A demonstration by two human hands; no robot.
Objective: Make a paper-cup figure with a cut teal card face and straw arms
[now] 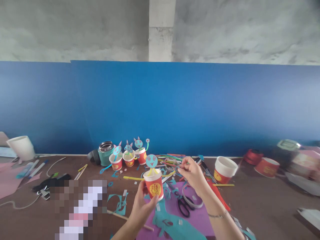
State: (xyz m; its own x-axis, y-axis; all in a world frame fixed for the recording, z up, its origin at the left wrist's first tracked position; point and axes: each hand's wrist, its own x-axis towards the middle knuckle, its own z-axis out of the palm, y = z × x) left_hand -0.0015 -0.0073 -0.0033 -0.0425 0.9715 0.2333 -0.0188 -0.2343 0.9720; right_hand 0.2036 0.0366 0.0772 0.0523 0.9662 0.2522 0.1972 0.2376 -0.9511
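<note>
My left hand point(144, 204) is wrapped round a red and white paper cup point(153, 186), held upright above the table. A round blue paper face point(151, 161) with drawn eyes and mouth rises from it on yellow stems. Yellow strips stick out from both sides of the cup. My right hand point(191, 173) pinches a small blue paper piece point(177, 169) by the end of the right yellow strip point(170, 175). Whether the two touch, I cannot tell. Behind stand three similar decorated cups, one of them a cup point(116, 164) with an eared blue face.
Black-handled scissors point(184, 207), a clear tape ring point(192, 196) and teal paper scraps point(175, 226) lie on purple paper point(200, 218). Coloured pipe cleaners point(170, 160) are heaped behind. Stacked paper cups point(225, 169) stand right, a teal flask point(106, 154) left. A blue partition point(160, 106) backs the table.
</note>
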